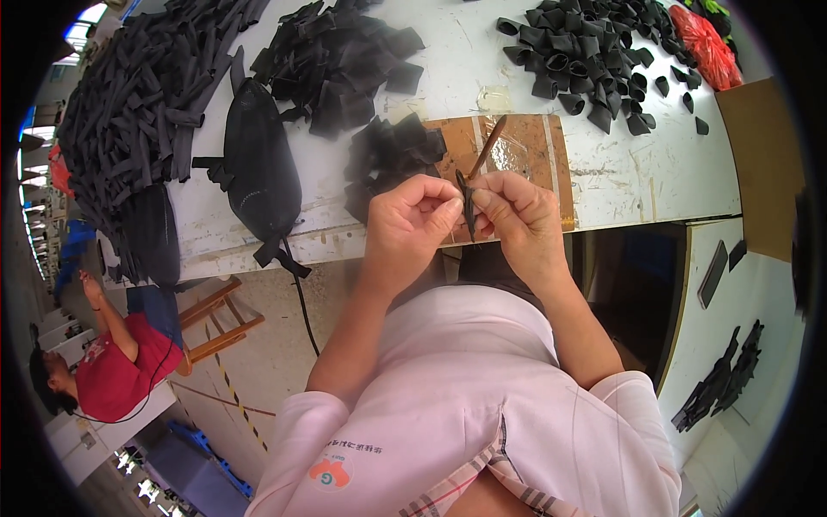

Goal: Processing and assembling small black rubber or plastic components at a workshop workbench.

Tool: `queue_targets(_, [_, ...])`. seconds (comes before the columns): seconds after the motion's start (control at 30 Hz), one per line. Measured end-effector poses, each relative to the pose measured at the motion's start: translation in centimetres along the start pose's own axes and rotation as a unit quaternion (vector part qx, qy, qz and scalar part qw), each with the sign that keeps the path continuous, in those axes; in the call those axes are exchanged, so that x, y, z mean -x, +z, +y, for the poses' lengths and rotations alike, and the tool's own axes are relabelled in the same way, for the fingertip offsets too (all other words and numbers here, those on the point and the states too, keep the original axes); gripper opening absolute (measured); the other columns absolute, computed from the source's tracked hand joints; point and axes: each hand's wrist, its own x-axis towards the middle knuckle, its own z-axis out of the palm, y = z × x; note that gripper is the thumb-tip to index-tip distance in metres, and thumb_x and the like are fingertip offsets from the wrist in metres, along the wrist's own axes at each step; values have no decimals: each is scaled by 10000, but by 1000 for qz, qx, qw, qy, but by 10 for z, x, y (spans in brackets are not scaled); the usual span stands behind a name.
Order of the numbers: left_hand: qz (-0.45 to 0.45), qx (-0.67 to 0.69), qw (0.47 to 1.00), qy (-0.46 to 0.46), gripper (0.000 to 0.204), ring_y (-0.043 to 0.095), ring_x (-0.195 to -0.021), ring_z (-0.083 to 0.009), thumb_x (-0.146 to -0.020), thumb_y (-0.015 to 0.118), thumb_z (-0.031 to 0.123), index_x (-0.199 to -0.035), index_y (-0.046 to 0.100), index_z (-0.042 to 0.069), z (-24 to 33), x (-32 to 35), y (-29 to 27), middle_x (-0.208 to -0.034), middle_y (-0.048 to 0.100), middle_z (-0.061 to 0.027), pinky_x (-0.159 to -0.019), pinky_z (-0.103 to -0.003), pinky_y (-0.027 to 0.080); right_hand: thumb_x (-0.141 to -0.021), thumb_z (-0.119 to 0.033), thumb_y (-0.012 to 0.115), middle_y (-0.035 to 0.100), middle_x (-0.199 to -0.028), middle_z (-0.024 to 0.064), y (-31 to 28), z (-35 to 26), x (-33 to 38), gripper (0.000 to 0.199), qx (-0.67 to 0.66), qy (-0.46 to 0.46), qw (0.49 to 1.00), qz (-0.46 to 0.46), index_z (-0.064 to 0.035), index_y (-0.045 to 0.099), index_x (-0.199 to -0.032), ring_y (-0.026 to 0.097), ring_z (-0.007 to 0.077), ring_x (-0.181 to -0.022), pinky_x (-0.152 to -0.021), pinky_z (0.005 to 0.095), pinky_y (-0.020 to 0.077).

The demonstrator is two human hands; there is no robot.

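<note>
black strip [466, 200]: mostly hidden by fingers | black strap heap [129, 112]: cut by rim | co-worker [103, 362]: partly cropped

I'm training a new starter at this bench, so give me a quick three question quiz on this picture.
1. True or false: both hands pinch the small black fabric piece.
2. Which hand also holds the thin brown stick? A left hand B right hand
3. What lies on the white worktable just beyond the hands, on the brown board?

Key: 1 true. 2 B. 3 a small heap of black fabric pieces.
</note>
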Motion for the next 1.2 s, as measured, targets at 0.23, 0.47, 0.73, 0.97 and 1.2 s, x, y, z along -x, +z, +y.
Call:
queue_targets(0.23, [47,-58,997,16,118,568,-675,-78,-760,597,-28,-871,562,-50,-1,6,8,-771,607,-54,-625,-219,490,-800,-7,549,545,-633,55,4,4,-1,30,38,-61,997,21,14,564,-785,513,95,-540,-474,230,428])
queue_targets(0.47, [68,-68,995,9,77,579,-641,-82,-802,546,-43,-877,555,-56,0,7,11,-748,602,-61,-604,-202,497,-806,8,531,564,-676,59,6,4,0,49,123,-101,987,35,16,553,-763,527,109,-552,-492,238,442])
queue_targets(0.73, [111,6,994,7,91,581,-645,-96,-790,547,-57,-881,552,-56,-7,6,10,-766,598,-70,-598,-203,491,-760,41,582,571,-677,51,8,12,4,84,-60,-29,998,7,23,550,-836,555,87,-607,-533,218,461])
queue_targets(0.97, [83,60,994,22,105,596,-642,-118,-805,537,-2,-891,543,-62,-4,7,7,-780,601,-93,-612,-208,500,-726,66,603,585,-692,55,7,3,4,121,23,-29,999,21,31,557,-833,574,86,-637,-561,217,479])
queue_targets(1.2, [76,45,996,-5,83,602,-628,-124,-808,528,-15,-876,549,-59,-7,4,4,-780,605,-94,-596,-213,514,-723,51,610,586,-685,61,5,6,3,115,51,-53,997,11,26,563,-825,575,94,-613,-545,217,480])
